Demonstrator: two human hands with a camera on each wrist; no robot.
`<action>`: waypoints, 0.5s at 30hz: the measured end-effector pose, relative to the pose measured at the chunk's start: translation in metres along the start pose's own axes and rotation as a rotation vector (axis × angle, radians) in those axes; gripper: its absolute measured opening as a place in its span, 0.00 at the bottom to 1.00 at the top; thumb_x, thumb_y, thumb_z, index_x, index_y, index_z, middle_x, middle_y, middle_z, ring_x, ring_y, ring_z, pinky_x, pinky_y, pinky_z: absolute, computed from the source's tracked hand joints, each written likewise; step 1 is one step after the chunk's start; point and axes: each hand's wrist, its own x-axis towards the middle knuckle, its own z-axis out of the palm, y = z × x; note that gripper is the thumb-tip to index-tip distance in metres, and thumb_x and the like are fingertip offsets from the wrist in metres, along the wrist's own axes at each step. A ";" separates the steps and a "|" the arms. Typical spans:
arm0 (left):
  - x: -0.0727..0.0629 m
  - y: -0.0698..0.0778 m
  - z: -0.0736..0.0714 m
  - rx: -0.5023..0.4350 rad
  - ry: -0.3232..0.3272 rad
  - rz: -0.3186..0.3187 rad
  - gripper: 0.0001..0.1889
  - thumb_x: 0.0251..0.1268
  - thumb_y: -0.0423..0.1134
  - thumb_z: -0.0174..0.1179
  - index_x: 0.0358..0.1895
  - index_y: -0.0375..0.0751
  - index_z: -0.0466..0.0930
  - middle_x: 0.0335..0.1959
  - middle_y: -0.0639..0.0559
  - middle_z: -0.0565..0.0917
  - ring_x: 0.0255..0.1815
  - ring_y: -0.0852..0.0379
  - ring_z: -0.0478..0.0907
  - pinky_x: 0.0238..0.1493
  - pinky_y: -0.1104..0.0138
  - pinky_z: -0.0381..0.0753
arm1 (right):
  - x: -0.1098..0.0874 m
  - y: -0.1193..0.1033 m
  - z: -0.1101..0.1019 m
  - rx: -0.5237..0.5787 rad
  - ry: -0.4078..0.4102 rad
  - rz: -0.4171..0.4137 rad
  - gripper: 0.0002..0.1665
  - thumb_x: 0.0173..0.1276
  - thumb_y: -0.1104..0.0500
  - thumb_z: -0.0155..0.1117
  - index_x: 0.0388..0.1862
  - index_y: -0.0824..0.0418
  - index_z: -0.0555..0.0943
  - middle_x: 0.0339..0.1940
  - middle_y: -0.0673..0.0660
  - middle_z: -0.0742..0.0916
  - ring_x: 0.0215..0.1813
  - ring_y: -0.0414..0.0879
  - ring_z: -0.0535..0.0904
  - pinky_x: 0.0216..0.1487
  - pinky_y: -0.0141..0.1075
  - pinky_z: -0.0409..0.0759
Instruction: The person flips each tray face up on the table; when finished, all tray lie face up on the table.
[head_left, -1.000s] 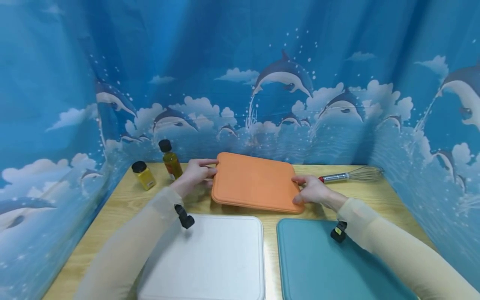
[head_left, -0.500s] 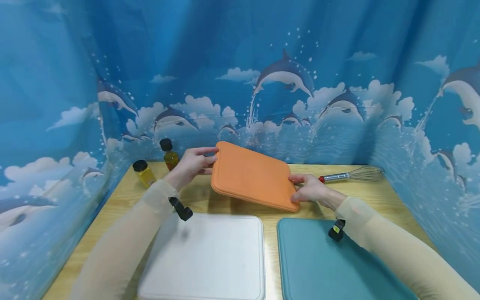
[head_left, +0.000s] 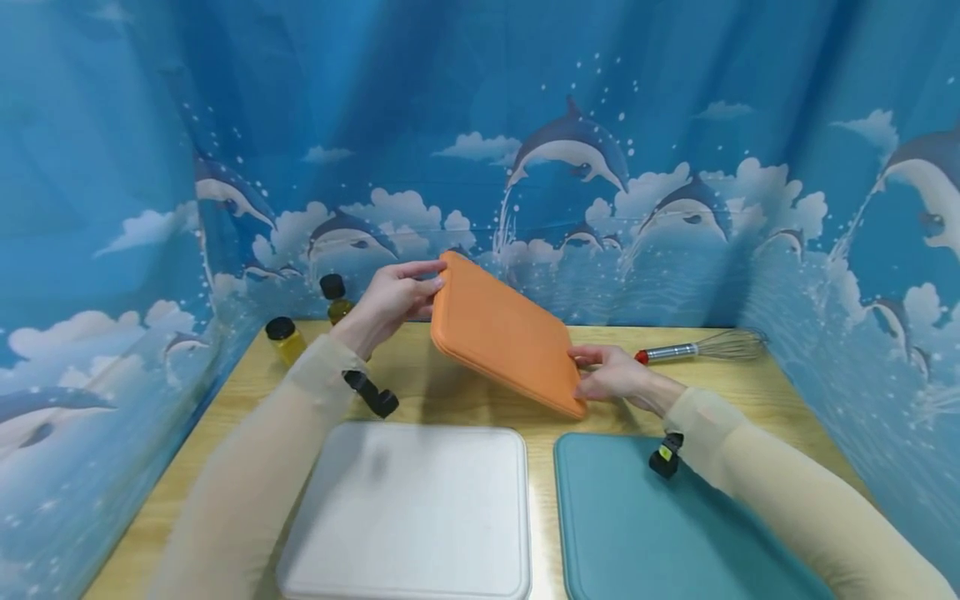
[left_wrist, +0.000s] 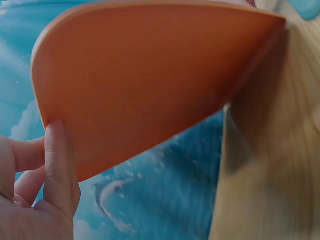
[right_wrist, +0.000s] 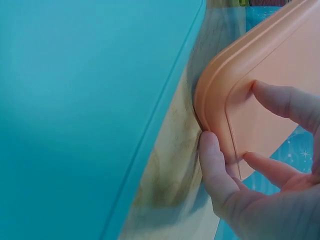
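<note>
An orange cutting board (head_left: pixel 510 337) is held in a tilt over the back of the table, its left end high and its right end low. My left hand (head_left: pixel 392 302) pinches the raised left edge; in the left wrist view its fingers lie against the underside of the board (left_wrist: pixel 140 80). At the lower right edge, my right hand (head_left: pixel 617 375) grips the board between thumb and fingers. The right wrist view shows those fingers around the grooved corner of the board (right_wrist: pixel 280 60), close to the table. Part of the left thumb's contact is hidden from the left wrist camera.
A white board (head_left: pixel 408 517) and a teal board (head_left: pixel 645 517) lie flat in front. Behind my left arm stand a yellow jar (head_left: pixel 288 343) and a bottle (head_left: pixel 336 302), both black-capped and partly hidden. A whisk (head_left: pixel 705 347) lies at the right. A dolphin curtain (head_left: pixel 480 100) encloses the table.
My left hand has raised the board's left end, so it tilts more steeply. The right hand has shifted slightly left with the lower end. Both hands keep their hold.
</note>
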 end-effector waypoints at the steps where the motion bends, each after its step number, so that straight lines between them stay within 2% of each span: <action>1: 0.000 0.003 0.002 -0.013 -0.004 0.002 0.25 0.89 0.40 0.61 0.82 0.56 0.79 0.75 0.44 0.86 0.51 0.58 0.95 0.60 0.61 0.96 | 0.001 -0.001 0.001 0.008 0.000 0.002 0.56 0.72 0.72 0.73 0.93 0.63 0.58 0.91 0.74 0.62 0.77 0.63 0.79 0.58 0.33 0.92; 4: 0.001 0.013 0.006 -0.051 -0.012 0.002 0.24 0.89 0.39 0.60 0.81 0.56 0.80 0.76 0.46 0.86 0.54 0.58 0.95 0.62 0.61 0.95 | 0.003 -0.002 0.003 0.025 -0.005 0.010 0.56 0.72 0.72 0.74 0.94 0.62 0.58 0.91 0.73 0.63 0.76 0.60 0.80 0.59 0.34 0.92; 9: 0.002 0.024 0.015 -0.099 -0.020 0.020 0.23 0.88 0.39 0.61 0.79 0.57 0.82 0.76 0.48 0.86 0.59 0.56 0.93 0.62 0.61 0.95 | 0.006 -0.004 0.005 0.054 -0.021 0.020 0.55 0.74 0.73 0.72 0.94 0.60 0.58 0.92 0.72 0.62 0.84 0.64 0.74 0.61 0.35 0.92; 15: 0.001 0.034 0.028 -0.126 -0.005 0.066 0.22 0.87 0.39 0.63 0.77 0.56 0.84 0.75 0.49 0.87 0.62 0.54 0.93 0.60 0.63 0.95 | 0.010 -0.006 0.010 0.099 -0.054 -0.004 0.53 0.75 0.73 0.71 0.94 0.60 0.59 0.92 0.72 0.62 0.87 0.68 0.71 0.63 0.35 0.93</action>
